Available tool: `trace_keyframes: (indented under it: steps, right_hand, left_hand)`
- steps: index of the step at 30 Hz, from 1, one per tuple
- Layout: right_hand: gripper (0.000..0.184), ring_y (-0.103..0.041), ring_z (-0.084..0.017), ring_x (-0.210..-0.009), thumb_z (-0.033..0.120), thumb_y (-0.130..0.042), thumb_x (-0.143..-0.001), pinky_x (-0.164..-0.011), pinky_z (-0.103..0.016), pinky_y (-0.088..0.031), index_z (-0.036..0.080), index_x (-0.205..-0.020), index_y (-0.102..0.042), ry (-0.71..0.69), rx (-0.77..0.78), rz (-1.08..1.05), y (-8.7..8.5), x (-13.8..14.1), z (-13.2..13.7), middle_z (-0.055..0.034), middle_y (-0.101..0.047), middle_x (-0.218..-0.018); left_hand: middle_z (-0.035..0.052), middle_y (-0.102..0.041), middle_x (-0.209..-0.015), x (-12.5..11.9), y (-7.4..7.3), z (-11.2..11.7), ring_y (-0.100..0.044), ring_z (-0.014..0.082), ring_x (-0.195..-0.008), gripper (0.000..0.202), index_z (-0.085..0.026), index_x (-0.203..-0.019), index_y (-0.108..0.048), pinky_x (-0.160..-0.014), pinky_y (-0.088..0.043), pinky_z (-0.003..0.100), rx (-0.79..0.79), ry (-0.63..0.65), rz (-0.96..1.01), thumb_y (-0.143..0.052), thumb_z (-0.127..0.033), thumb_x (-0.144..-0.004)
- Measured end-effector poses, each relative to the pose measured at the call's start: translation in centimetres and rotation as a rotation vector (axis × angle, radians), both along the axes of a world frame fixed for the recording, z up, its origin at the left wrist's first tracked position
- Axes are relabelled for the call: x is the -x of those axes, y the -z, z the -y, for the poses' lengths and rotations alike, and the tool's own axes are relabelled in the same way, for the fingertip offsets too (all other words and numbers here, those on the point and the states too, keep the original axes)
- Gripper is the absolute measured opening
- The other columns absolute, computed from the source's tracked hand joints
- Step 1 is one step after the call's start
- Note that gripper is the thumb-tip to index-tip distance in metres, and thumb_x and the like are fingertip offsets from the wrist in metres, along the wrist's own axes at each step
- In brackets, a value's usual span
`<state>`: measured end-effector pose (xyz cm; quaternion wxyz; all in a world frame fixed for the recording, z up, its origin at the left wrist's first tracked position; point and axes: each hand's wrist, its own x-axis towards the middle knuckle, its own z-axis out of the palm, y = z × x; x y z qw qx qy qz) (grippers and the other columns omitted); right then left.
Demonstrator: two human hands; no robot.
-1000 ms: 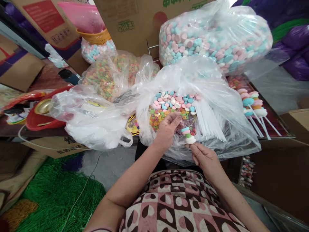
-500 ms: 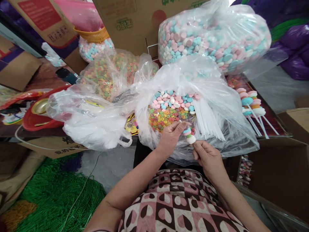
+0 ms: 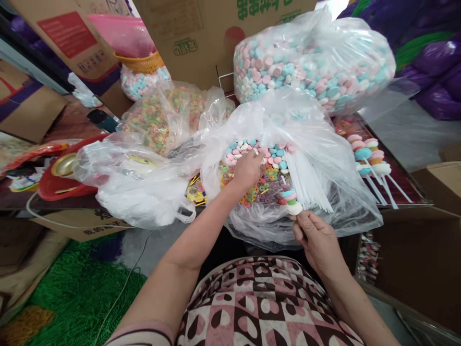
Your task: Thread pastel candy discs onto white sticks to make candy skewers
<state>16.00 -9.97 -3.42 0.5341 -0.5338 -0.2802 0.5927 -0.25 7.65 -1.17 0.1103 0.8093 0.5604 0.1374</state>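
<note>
My right hand pinches the lower end of a candy skewer, its white stick tip pointing up. Blue, pink, green and white pieces are stacked on it. My left hand is down among the loose marshmallows, fingers curled together; what lies under its fingertips is hidden. Ring-shaped gummies in several colours lie below that hand, in an opened clear plastic bag. Beside them, to the right, is a bundle of white sticks.
Finished-looking candy skewers lie at the table's right end. Behind stands a large bag of marshmallows, with a bag of gummy rings to its left. A red basin sits farther left. An open carton is at the lower right.
My left hand has let go of the skewer's top and moved up and left onto the marshmallows. The skewer stays in my right hand, slightly farther right.
</note>
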Motion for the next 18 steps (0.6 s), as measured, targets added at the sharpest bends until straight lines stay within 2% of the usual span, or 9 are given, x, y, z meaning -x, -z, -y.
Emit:
trace_keyframes:
  steps: [2,4,8,12,14,18]
  right_hand:
    - [0.048,-0.029,-0.006,-0.044,0.063,-0.08,-0.072,-0.041,-0.02,-0.014,0.017,-0.076,-0.066,0.003,0.0,0.002,0.0,-0.1,0.1,0.0049,-0.045,-0.049]
    - [0.049,-0.029,-0.006,-0.044,0.064,-0.079,-0.072,-0.041,-0.021,-0.014,0.017,-0.076,-0.065,0.009,-0.001,0.003,0.0,-0.2,0.1,0.005,-0.044,-0.049]
    - [0.049,-0.028,-0.006,-0.044,0.065,-0.079,-0.072,-0.041,-0.021,-0.014,0.017,-0.076,-0.065,0.014,0.006,-0.002,0.2,-0.2,-0.1,0.0054,-0.043,-0.049]
    - [0.049,-0.028,-0.006,-0.044,0.063,-0.081,-0.071,-0.041,-0.021,-0.014,0.017,-0.076,-0.065,-0.001,0.014,-0.017,0.4,0.0,-0.3,0.0055,-0.043,-0.049]
    - [0.049,-0.029,-0.006,-0.044,0.063,-0.081,-0.07,-0.042,-0.021,-0.014,0.017,-0.076,-0.065,-0.001,0.016,-0.023,0.4,0.1,-0.3,0.0055,-0.043,-0.048]
    - [0.05,-0.028,-0.006,-0.044,0.064,-0.08,-0.071,-0.042,-0.021,-0.015,0.017,-0.076,-0.065,0.008,0.018,-0.019,0.4,0.2,-0.2,0.0057,-0.043,-0.048]
  left_hand:
    - [0.0156,-0.065,-0.116,-0.1,0.5,-0.7,-0.061,0.0299,-0.108,0.038,-0.018,-0.127,-0.066,-0.092,-0.046,0.04,-0.004,0.01,-0.089,-0.046,-0.015,-0.095]
    - [0.0141,-0.067,-0.112,0.2,0.7,-0.6,-0.061,0.0281,-0.107,0.031,-0.018,-0.117,-0.07,-0.092,-0.046,0.038,-0.016,0.003,-0.044,-0.048,-0.017,-0.095]
    - [0.0082,-0.07,-0.104,2.0,0.4,-0.1,-0.062,0.0222,-0.101,0.016,-0.018,-0.1,-0.071,-0.089,-0.046,0.032,-0.024,-0.05,0.22,-0.058,-0.02,-0.09]
    - [0.0047,-0.073,-0.098,3.8,0.1,-0.8,-0.064,0.0197,-0.09,0.015,-0.018,-0.097,-0.072,-0.083,-0.046,0.03,0.046,-0.249,0.464,-0.061,-0.023,-0.088]
    - [0.0027,-0.073,-0.091,4.0,0.2,-1.0,-0.064,0.0184,-0.082,0.016,-0.018,-0.097,-0.071,-0.077,-0.046,0.029,0.111,-0.302,0.555,-0.061,-0.026,-0.088]
    - [0.0021,-0.073,-0.091,2.5,0.7,-0.8,-0.065,0.018,-0.083,0.014,-0.018,-0.096,-0.071,-0.079,-0.047,0.029,0.123,-0.183,0.571,-0.061,-0.026,-0.088]
